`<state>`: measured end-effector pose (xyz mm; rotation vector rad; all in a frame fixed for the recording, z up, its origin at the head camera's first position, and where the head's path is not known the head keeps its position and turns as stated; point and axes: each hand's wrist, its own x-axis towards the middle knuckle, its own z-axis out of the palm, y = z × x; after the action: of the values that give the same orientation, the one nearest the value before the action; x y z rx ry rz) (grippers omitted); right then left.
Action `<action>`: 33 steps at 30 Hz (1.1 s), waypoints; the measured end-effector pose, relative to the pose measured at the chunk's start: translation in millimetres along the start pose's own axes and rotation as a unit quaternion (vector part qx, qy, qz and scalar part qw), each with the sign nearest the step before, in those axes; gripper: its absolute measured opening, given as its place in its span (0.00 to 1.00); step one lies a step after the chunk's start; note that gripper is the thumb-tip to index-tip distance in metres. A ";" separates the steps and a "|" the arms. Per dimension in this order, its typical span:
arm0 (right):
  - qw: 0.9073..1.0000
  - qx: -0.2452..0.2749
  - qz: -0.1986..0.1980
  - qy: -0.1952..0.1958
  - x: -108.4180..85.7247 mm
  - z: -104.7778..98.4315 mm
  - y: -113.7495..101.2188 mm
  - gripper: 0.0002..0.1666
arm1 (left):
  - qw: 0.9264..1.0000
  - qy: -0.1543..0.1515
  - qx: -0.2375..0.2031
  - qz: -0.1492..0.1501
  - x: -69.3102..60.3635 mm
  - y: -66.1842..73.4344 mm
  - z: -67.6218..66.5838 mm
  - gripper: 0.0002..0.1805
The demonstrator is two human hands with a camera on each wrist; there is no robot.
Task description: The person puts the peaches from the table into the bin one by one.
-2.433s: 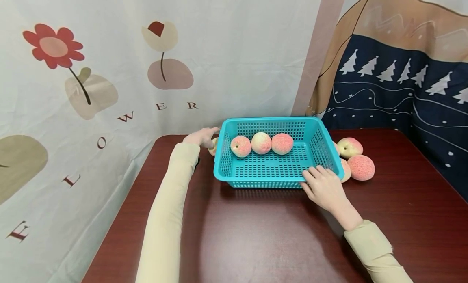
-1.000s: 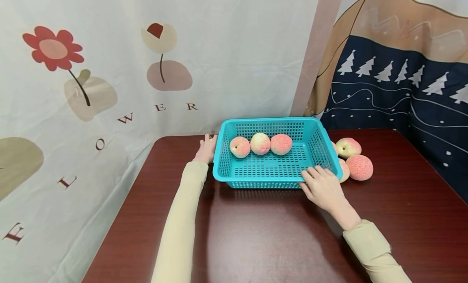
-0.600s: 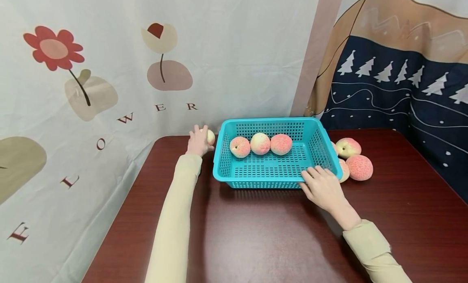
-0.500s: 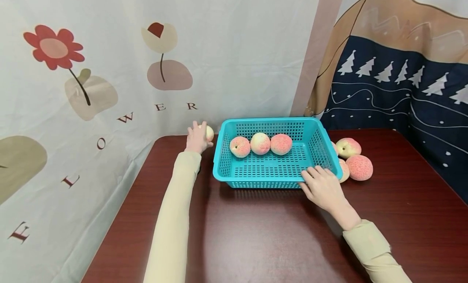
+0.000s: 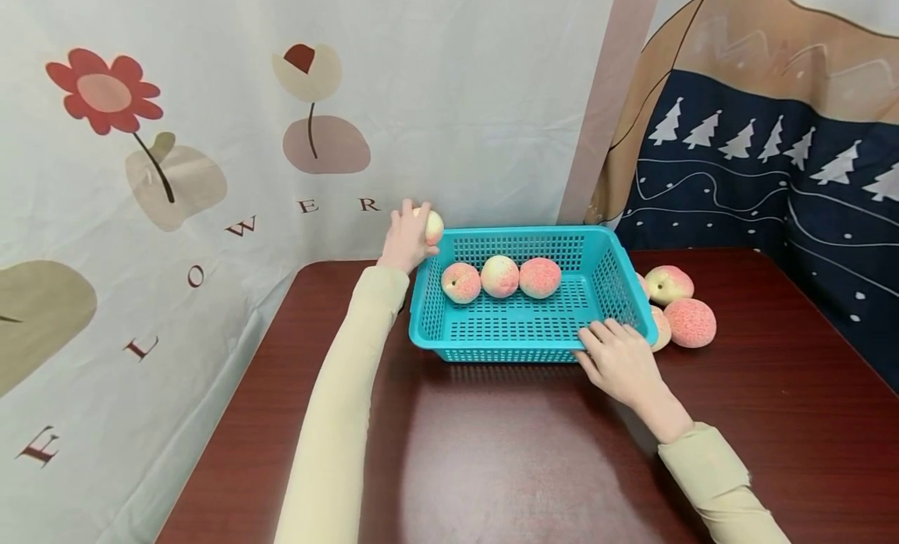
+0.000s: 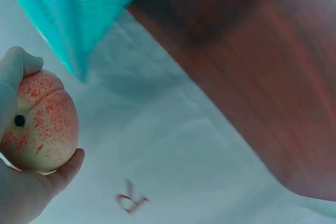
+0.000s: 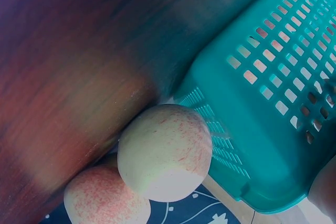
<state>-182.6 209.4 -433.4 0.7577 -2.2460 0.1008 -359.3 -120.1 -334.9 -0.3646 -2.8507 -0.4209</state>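
Note:
My left hand (image 5: 407,238) grips a pale pink peach (image 5: 434,227) above the back left corner of the teal basket (image 5: 520,344). The left wrist view shows that peach (image 6: 47,124) between thumb and fingers, its dark stem hole visible. Three peaches (image 5: 500,276) lie in a row inside the basket, toward its back left. My right hand (image 5: 621,364) holds the basket's front rim near the right corner, fingers over the edge and thumb outside. At the right edge of the right wrist view only a bit of that hand (image 7: 324,190) appears.
Several peaches (image 5: 691,323) lie on the dark red table (image 5: 506,450) against the basket's right side; two (image 7: 165,153) show large in the right wrist view. Behind the table hangs a printed curtain (image 5: 463,99), with a navy tree-patterned part at right.
The left hand was beside the basket's left side, at table level; it has lifted the peach and moved it right and up, over the basket's corner. The right hand stays on the rim.

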 end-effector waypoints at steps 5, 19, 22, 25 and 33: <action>1.000 -0.002 0.002 -0.003 0.4 0.0 0.1 0.13 | 0.999 -0.012 0.013 0.044 7.9 30.7 -2.4 0.42; 1.000 -0.005 0.001 -0.001 0.5 -0.8 -0.2 0.14 | 0.987 -0.055 0.032 0.146 15.3 110.8 19.4 0.42; 1.000 -0.006 0.001 0.000 0.5 -0.8 -0.2 0.14 | 0.985 -0.069 0.023 0.159 15.4 124.0 26.3 0.41; 1.000 -0.006 0.000 0.002 0.7 -0.8 -0.1 0.14 | 0.981 -0.090 0.021 0.169 14.3 135.2 34.2 0.41; 1.000 -0.007 -0.002 0.007 0.7 0.4 -0.2 0.20 | 0.966 -0.112 0.064 0.224 11.0 160.0 55.1 0.40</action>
<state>-183.2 208.8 -433.2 0.7521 -2.2293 0.0881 -336.1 47.6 -343.1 -1.0596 -2.8588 -0.1122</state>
